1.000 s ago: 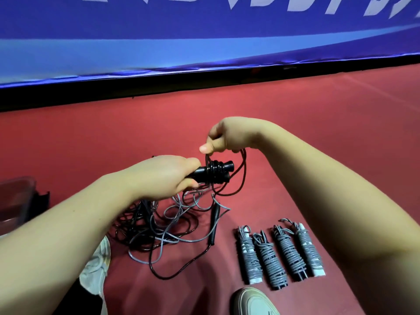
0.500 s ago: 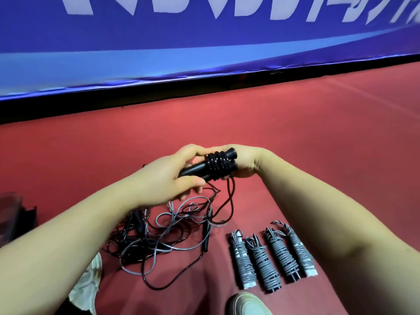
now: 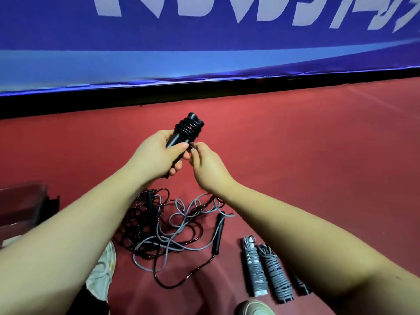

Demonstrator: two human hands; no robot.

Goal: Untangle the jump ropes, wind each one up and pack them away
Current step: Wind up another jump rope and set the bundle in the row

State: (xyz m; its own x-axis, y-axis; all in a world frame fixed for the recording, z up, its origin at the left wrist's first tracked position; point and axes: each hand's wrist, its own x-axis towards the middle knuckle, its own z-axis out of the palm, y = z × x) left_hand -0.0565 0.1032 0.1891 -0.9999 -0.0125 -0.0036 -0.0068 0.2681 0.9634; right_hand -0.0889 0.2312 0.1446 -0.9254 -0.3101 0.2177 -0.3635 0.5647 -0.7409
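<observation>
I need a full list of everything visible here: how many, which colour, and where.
black handles: two, black, held together, centre of view
black rope: one, black, coiled round the handles' tops
tangle of ropes: one heap, black and grey, floor below the forearms
loose handle: one, black, right of the heap
wound bundles: three visible, grey, floor lower right, one partly behind the right forearm
box: one, see-through, left edge
banner: one, blue with white letters, top
floor: one, red, under everything
shoe: one, pale, bottom edge
left hand: grips the handles
right hand: pinches the black rope beside them
</observation>
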